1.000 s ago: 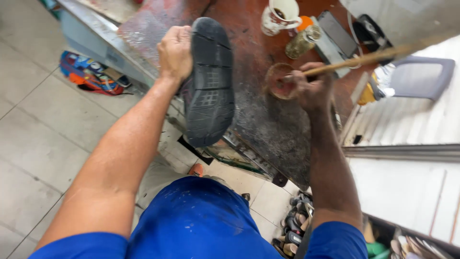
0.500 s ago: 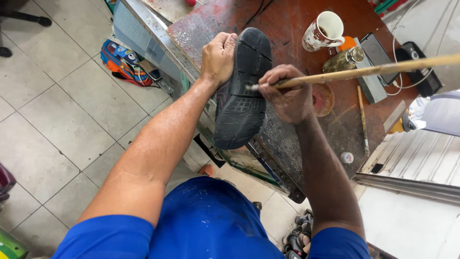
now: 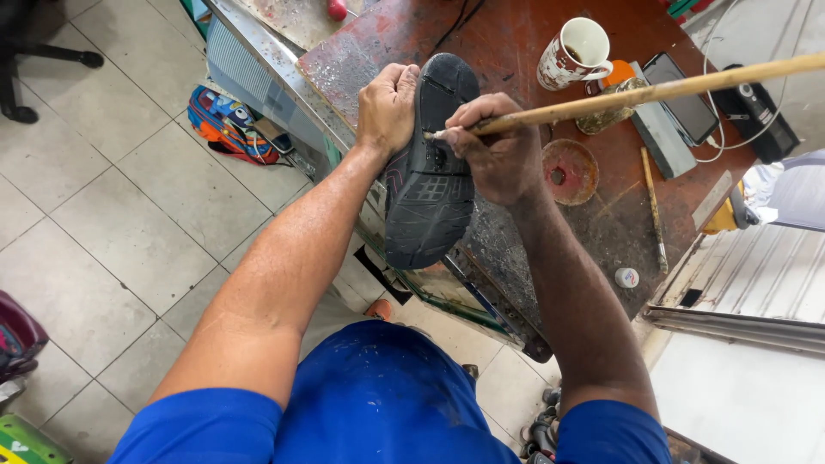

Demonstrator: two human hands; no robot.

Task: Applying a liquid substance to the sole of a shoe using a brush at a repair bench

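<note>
Over the bench, the left hand gripped the shoe sole-up; the right hand, pinching the stick, needed light, even strokes.

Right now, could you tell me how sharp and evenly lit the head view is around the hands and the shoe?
Head view: the shoe sole, left hand and right hand are sharp under soft, even light; the long stick looks slightly soft toward the right edge; wide-angle bending shows in the floor tiles; no strong glare.
</note>
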